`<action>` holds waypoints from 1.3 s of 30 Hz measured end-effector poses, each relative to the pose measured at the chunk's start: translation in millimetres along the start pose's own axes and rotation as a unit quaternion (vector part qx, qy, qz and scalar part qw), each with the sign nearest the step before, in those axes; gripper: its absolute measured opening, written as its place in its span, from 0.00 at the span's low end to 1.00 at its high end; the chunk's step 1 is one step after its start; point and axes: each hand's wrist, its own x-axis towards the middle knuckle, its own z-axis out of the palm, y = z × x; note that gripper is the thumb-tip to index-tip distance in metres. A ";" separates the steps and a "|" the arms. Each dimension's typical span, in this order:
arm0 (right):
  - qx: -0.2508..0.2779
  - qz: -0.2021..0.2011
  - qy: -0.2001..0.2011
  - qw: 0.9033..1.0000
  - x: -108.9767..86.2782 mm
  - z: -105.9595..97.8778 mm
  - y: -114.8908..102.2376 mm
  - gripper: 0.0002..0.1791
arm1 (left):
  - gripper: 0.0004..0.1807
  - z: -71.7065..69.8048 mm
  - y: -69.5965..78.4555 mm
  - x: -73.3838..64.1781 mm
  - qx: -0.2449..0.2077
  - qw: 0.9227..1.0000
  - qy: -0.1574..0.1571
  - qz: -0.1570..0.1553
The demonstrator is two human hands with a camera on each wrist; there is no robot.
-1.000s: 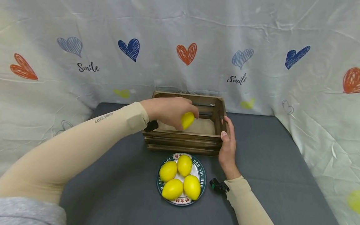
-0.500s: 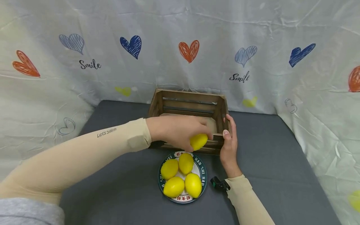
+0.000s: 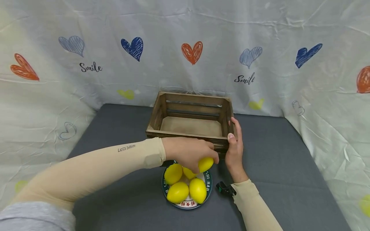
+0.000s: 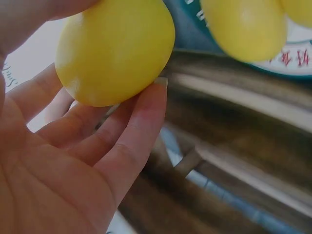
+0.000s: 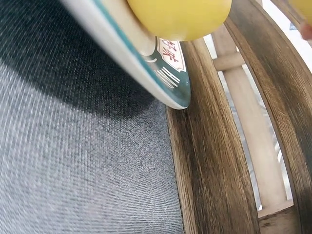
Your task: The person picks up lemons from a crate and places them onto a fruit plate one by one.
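Note:
My left hand [image 3: 189, 152] pinches a lemon [image 3: 206, 164] just above the far rim of a round plate [image 3: 208, 184]. In the left wrist view, thumb and fingertips hold this lemon [image 4: 117, 53] away from the palm. Several other lemons rest on the plate, among them a front-left lemon [image 3: 177, 192] and a front-right lemon [image 3: 198, 190]; the back one is partly covered by my left hand. Behind the plate stands a slatted wooden crate [image 3: 190, 126] with nothing on its visible floor. My right hand [image 3: 235, 154] grips the crate's right end, thumb in front and fingers over the side.
A dark grey cloth [image 3: 274, 166] covers the table. A white curtain [image 3: 162, 70] printed with hearts hangs right behind the crate and along both sides. The right wrist view has the plate's rim [image 5: 170, 87] close against the crate's front slat [image 5: 209, 146].
With the lemon in its grip, my left hand has come from inside the crate, over its front edge, down to the plate. My right hand has stayed on the crate.

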 end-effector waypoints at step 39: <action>-0.004 -0.019 0.003 1.000 -6.6 2.8 -5.1 0.35 | 0.32 46.7 -0.3 21.2 0.064 0.996 -0.044 -0.047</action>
